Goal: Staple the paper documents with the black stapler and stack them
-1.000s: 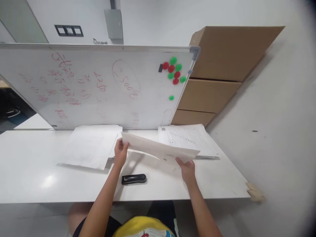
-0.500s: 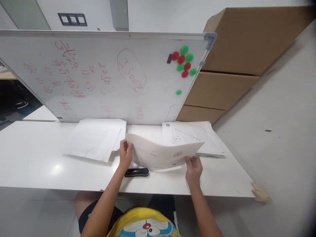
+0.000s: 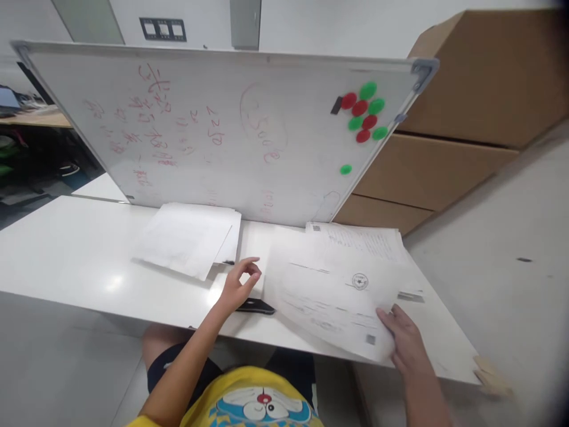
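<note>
My right hand (image 3: pixel 400 335) grips the lower right corner of a printed sheet of paper (image 3: pixel 320 296), thumb on top. The sheet tilts over the table, partly in front of the right-hand paper stack (image 3: pixel 377 240), and shows a round star stamp and a small square code. My left hand (image 3: pixel 242 284) is off the sheet's left edge, thumb and fingers curved apart with nothing between them. Just below that hand lies a long black object (image 3: pixel 255 305), stapler-like, partly hidden. To the left rests another stack of white paper (image 3: pixel 186 237).
Behind the white table (image 3: pixel 80 249) stands a whiteboard (image 3: pixel 302 166) with red writing and several red and green magnets (image 3: pixel 368 90). Brown cardboard boxes (image 3: pixel 480 77) are piled at the back right beside the wall (image 3: pixel 533 237).
Both hands held the sheet before; my left hand has let go. My right hand has moved right and down, carrying the sheet toward the right stack. The view has shifted left.
</note>
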The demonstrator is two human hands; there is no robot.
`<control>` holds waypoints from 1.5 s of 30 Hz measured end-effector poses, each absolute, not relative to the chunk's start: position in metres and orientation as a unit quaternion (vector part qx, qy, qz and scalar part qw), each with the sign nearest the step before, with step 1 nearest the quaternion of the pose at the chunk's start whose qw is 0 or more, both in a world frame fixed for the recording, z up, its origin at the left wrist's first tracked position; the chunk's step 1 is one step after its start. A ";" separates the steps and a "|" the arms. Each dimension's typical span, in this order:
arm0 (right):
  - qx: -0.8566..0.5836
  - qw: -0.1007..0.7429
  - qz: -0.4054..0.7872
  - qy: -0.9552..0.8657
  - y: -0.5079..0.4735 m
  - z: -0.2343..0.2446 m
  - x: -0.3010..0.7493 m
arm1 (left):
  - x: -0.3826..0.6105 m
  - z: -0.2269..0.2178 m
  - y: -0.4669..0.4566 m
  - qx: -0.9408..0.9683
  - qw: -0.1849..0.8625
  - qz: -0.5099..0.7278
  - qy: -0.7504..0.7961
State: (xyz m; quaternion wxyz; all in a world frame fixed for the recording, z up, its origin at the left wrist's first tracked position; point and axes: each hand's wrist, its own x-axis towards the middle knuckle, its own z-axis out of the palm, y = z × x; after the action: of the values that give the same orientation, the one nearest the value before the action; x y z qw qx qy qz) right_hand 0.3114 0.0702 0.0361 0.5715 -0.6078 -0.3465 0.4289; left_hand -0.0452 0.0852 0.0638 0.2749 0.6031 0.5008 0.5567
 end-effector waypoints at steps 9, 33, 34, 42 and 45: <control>-0.703 0.378 0.530 -0.287 0.033 0.021 0.356 | -0.050 0.024 0.035 0.846 0.058 0.241 0.472; -0.785 0.353 0.414 -0.295 0.014 0.027 0.359 | -0.047 0.010 0.049 0.850 0.049 0.274 0.447; -0.784 0.350 0.414 -0.302 0.014 0.026 0.359 | -0.046 0.010 0.050 0.851 0.045 0.278 0.443; -0.716 0.349 0.499 -0.341 0.019 0.026 0.348 | -0.050 0.008 0.052 0.862 0.033 0.302 0.406; -0.704 0.352 0.515 -0.340 0.024 0.026 0.345 | -0.050 0.008 0.051 0.869 0.028 0.305 0.389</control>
State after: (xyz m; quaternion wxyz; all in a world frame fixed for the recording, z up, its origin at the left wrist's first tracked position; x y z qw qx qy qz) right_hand 0.3450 0.0236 0.0256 0.3517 -0.7038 -0.3401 0.5151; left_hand -0.0505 0.0509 0.0080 0.0281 0.8688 0.3894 0.3046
